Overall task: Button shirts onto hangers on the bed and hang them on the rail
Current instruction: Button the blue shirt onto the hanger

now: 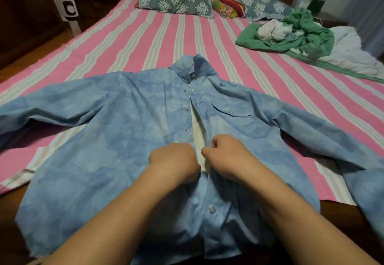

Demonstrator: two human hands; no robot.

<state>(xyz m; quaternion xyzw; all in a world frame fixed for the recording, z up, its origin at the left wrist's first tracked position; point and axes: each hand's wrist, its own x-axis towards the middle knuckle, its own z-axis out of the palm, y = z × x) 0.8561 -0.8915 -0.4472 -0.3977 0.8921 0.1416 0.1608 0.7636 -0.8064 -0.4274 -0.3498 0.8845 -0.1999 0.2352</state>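
Two hands work at the middle of a blue shirt [124,140] spread face up on the bed [166,36], collar away from the person and sleeves flung out to either side. Nearest the camera, one snap [212,209] low on the front looks fastened. Just above it the left hand [173,160] and the right hand [225,156] sit close together, fingers curled, each pinching its own edge of the front opening, with a pale strip of lining showing between them. My reading is that the buttoning step is under way, working upward from the hem. Above the hands the front still gapes, with several snaps [187,128] lying undone up to the collar [192,67]. The next move probably calls for lining up the two halves of the snap under the fingers and pressing them together squarely. Whether a hanger is inside the shirt I cannot tell; no rail is in view.

Farther off, the pink striped sheet runs to two patterned pillows [176,3] at the headboard. A heap of green and white clothes [291,34] lies at the far right, and a standing fan [66,0] sits off the bed's far left corner.
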